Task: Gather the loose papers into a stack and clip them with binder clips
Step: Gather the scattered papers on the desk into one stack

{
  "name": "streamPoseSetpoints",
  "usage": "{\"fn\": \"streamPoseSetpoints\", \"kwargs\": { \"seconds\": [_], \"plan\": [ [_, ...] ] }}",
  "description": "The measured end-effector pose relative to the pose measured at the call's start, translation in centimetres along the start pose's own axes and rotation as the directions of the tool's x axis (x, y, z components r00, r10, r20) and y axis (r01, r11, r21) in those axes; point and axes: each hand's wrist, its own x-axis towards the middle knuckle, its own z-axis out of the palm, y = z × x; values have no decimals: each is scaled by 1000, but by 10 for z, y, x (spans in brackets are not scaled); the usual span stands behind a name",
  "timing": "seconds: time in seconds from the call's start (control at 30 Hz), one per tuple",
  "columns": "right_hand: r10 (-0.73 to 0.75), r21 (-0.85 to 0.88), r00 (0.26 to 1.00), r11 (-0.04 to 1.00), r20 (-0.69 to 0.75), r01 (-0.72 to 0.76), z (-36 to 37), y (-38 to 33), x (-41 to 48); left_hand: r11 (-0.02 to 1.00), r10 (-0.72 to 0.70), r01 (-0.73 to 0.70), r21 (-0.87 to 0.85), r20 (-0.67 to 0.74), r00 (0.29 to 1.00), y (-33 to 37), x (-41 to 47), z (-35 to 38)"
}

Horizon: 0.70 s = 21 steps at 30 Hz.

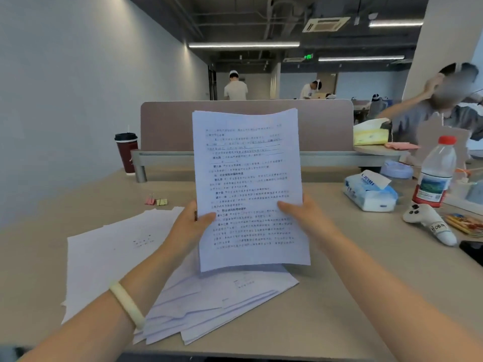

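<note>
While I hold the stack upright in front of me, my left hand grips its left edge and my right hand grips its right edge, thumbs on the printed face and fingers hidden behind. Both hands pinch low on the sheets, so the top edges are free to line up; those top edges look slightly uneven, which I judge means the sheets are not yet squared. The stack's lower edge hangs just above the desk, a good position, I think, for tapping it down to even the pages.

Below the stack, more loose papers lie fanned on the near part of the desk, overlapping at angles, and another spread of sheets lies to the left, partly under my left forearm. So the gathering is only partly done, as I judge it: these still need to join the stack.

The clips, one pink and one yellow, sit together on the desk farther off on the left, well apart from the stack and untouched. Their place keeps them out of the way of the papers but within reach of my left hand once the stack is ready.

At the far left stands a cup; on the right are a tissue pack and a bottle, clear of the papers.
</note>
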Motion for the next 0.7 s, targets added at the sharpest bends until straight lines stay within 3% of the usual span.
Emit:
{"fn": "streamPoseSetpoints", "kwargs": {
  "seconds": [0.1,0.2,0.23,0.3,0.37,0.53,0.7],
  "plan": [
    [25,26,991,999,130,-29,10,-2,7,1000,-19,19,-9,-44,999,6,6,-12],
    [182,-6,968,983,171,-184,22,3,8,996,-70,64,-65,-96,993,3,5,-28],
    [240,-142,959,965,149,-219,24,7,8,994,-87,79,-79,-108,990,0,2,-35],
    [341,-528,932,818,126,-228,29,17,8,986,-133,117,-122,-128,983,-10,-2,-51],
    [401,-685,906,699,137,-206,41,22,7,966,-194,167,-197,-129,973,-26,-6,-63],
    [417,-797,893,591,171,-123,71,18,13,909,-302,239,-340,-145,942,-50,-13,-76],
    [468,-703,863,679,193,-211,76,12,20,869,-357,276,-412,-135,924,-56,-11,-84]
  ]
}}
